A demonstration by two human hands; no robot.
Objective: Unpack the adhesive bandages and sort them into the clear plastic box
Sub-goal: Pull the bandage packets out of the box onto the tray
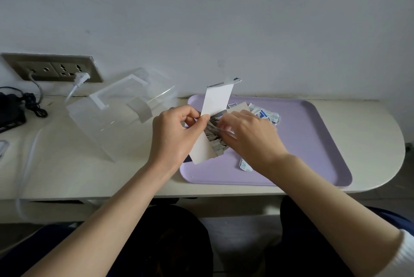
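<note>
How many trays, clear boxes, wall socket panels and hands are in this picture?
Tray: 1
Clear box: 1
Wall socket panel: 1
Hands: 2, the left hand and the right hand
Total: 5

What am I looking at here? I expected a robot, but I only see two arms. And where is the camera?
There is no machine here. A person works with bare hands, and the single picture comes from a camera worn on their head, looking forward and down. The left hand pinches an opened carton and holds it over the left end of a lilac tray. The right hand has its fingers at the bundle of bandages sticking out of the carton; blur hides whether it grips them. More wrapped bandages lie loose on the tray. The clear plastic box stands further left on the pale table.
</note>
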